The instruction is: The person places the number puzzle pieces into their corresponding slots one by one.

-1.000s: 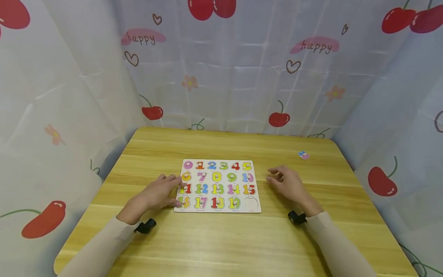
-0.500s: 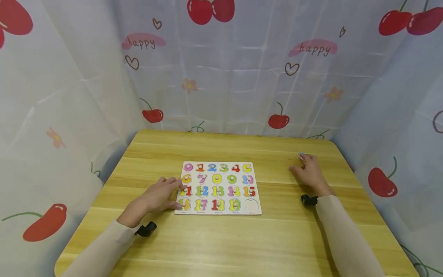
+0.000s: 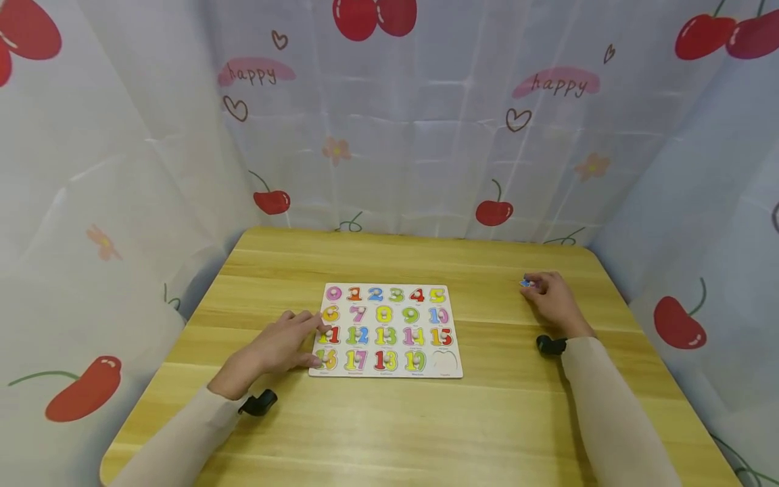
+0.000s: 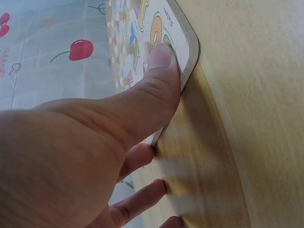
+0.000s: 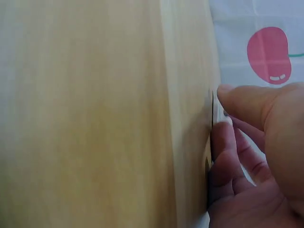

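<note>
In the head view a white number puzzle board (image 3: 397,307) lies on the table, with several knobbed, coloured number pieces in its slots. The slot (image 3: 445,363) at its lower right corner holds no piece. My left hand (image 3: 276,346) rests at the board's left edge; in the left wrist view its thumb (image 4: 159,71) lies on the board's corner while other fingertips touch the tabletop. Over at the right, my right hand (image 3: 555,297) pinches a small blue and pink number piece (image 3: 525,283) between thumb and fingers. Those fingers partly hide the piece; it shows edge-on in the right wrist view.
The wooden table (image 3: 389,433) has rounded corners. A white curtain (image 3: 395,155) printed with cherries surrounds its back and sides. A small black camera sits on each wrist, the left one (image 3: 258,403) and the right one (image 3: 550,345).
My right hand has moved right and away from me, from beside the board to the blue and pink number piece, and now pinches it. The left hand has stayed at the board.
</note>
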A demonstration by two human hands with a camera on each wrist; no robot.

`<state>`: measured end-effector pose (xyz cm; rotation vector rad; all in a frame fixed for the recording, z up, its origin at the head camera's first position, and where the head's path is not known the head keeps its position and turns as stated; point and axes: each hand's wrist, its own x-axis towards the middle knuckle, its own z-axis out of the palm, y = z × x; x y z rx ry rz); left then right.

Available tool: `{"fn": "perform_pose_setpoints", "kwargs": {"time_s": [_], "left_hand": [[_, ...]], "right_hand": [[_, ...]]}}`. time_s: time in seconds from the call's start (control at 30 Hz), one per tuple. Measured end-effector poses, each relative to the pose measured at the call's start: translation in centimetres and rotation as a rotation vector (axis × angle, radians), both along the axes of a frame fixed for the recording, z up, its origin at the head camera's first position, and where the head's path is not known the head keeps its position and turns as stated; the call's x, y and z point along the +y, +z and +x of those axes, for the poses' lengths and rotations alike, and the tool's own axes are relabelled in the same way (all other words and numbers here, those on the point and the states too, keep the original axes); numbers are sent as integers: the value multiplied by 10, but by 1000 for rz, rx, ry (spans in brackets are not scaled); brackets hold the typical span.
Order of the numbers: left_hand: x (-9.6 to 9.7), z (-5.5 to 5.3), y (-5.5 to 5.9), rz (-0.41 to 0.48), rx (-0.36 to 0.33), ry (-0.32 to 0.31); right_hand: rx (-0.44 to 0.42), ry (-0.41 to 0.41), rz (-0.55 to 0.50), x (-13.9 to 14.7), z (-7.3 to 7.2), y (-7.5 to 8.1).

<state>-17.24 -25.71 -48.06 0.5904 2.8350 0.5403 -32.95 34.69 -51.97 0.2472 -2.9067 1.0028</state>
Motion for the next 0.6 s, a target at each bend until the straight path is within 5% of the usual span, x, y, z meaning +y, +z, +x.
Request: {"fn": "perform_pose_setpoints", "kwargs": {"time_s": [0.33,0.6], "left_hand": [[1,-1,-1,0,0,4],[2,0,1,2,9,3]], "right_hand": [[10,-111,-16,1,3,1],[43,-92,1,3,5,-1]]}}
